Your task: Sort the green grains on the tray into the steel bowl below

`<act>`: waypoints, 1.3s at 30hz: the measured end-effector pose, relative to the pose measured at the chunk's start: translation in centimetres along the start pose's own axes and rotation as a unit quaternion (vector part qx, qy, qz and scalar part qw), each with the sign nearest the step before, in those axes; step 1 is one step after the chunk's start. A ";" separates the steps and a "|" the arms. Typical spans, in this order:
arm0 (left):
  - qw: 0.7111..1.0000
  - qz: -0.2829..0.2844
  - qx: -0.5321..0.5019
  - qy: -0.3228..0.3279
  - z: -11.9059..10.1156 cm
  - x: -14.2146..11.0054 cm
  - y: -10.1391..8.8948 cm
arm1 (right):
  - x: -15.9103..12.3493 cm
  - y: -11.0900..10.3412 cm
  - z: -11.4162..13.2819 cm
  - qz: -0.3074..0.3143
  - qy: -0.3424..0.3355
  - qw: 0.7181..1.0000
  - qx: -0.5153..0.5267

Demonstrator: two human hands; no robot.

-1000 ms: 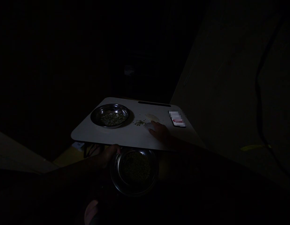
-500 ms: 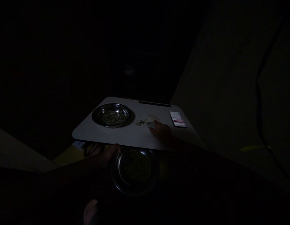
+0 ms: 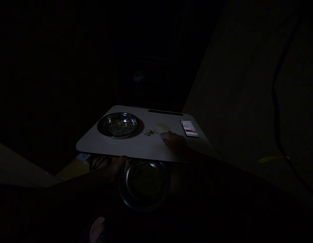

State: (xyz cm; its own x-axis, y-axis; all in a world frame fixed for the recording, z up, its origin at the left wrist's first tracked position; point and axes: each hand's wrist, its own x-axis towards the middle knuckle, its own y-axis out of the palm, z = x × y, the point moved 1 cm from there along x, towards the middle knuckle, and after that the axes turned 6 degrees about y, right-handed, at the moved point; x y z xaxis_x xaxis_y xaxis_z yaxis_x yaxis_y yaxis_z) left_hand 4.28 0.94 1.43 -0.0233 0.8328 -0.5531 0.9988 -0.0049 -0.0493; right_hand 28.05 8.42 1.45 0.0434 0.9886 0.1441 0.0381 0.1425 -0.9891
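The scene is very dark. My left hand (image 3: 115,167) grips the left rim of a steel bowl (image 3: 144,184) full of green grains, held below the near edge of a small white table (image 3: 136,145). My right hand (image 3: 175,141) rests on the table with its fingers curled against a small pale object (image 3: 165,135), which I cannot make out. Just beyond lie a pale flat piece (image 3: 163,127) and a small scatter of green grains (image 3: 149,132). A second steel bowl (image 3: 118,125) with grains stands on the table's left part.
A phone (image 3: 189,128) lies near the table's right edge, beyond my right hand. A dark slot (image 3: 165,112) runs along the table's far edge. A wall with a hanging cable (image 3: 276,101) stands to the right. Something yellowish (image 3: 72,167) lies on the floor under the table.
My right hand has slid slightly to the right on the table with the pale object. The left hand and its bowl have stayed in place.
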 end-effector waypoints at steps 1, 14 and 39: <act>1.000 -0.001 0.000 0.002 0.0 0.0 0.0 | 0.0 0.0 -0.1 -0.001 0.001 1.000 0.002; 1.000 0.016 -0.006 -0.020 0.2 0.2 0.0 | 0.9 0.3 -1.1 -0.031 -0.042 0.998 0.040; 0.998 0.045 -0.012 -0.031 0.5 0.3 -0.1 | 1.4 0.5 -0.8 -0.047 -0.076 0.995 0.055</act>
State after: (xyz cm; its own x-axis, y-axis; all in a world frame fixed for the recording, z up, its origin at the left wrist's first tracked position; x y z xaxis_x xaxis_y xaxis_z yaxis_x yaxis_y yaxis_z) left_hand 4.19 0.93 0.87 0.0654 0.7931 -0.6055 0.9976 -0.0651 0.0226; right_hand 28.91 9.83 1.16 -0.1062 0.9657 0.2371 -0.0753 0.2300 -0.9703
